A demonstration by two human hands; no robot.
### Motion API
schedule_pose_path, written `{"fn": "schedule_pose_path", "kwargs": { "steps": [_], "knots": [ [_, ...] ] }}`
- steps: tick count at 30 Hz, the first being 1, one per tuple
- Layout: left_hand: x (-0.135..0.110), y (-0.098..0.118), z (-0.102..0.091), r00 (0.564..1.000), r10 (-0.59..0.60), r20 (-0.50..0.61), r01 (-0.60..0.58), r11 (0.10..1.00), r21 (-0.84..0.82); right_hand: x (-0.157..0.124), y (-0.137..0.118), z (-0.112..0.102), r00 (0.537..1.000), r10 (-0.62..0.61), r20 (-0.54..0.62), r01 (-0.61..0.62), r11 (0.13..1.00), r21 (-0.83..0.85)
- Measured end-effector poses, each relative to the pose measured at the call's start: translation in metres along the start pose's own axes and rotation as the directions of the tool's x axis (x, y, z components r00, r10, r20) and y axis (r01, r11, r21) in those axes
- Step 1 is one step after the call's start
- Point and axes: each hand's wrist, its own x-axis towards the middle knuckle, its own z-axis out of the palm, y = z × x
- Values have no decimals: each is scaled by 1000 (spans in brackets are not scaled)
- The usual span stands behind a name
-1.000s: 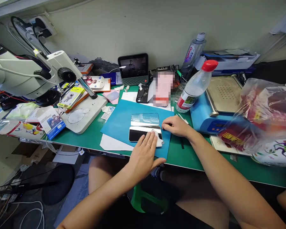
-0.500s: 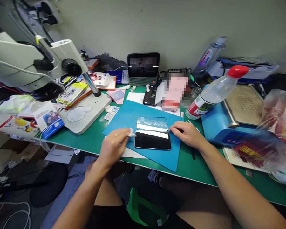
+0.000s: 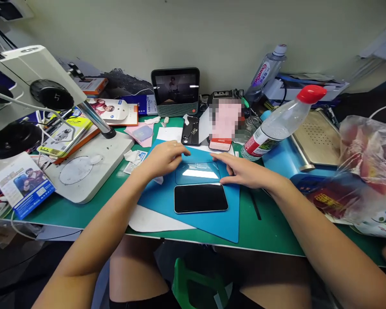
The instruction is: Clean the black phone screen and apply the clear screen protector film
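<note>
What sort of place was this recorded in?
Most likely a phone repair workbench: a black-screened phone lies on a blue mat, what looks like a microscope stands at the left, and a blue machine with a perforated metal top sits at the right.

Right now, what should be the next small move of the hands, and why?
Perhaps grip the clear screen protector by its short ends: the left hand and right hand are near opposite ends, and the smartphone lies just beside it.

A black-screened phone (image 3: 200, 199) lies beside clear glass (image 3: 197, 173).
</note>
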Motion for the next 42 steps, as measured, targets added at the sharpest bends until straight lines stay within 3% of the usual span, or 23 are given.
{"fn": "schedule_pose_path", "kwargs": {
  "steps": [4, 11, 20, 28, 42],
  "knots": [
    [11, -5, 9, 993, 68, 100, -73, 996, 46, 1, 5, 3, 998, -49, -31, 48, 999, -9],
    [6, -8, 14, 984, -3, 181, -10, 997, 73, 1, 7, 14, 986, -123, -110, 105, 982, -157],
    [-4, -4, 1, 977, -25, 211, 14, 999, 53, 2, 5, 17, 974, -111, -198, 90, 990, -113],
    [-9, -12, 13, 987, 27, 156, -31, 999, 20, 6, 10, 21, 964, -117, -238, 82, 985, -150],
    [-1, -12, 25, 979, -121, 166, 120, 993, 21, 14, 14, 25, 930, -209, -304, 129, 956, -264]
  ]
}}
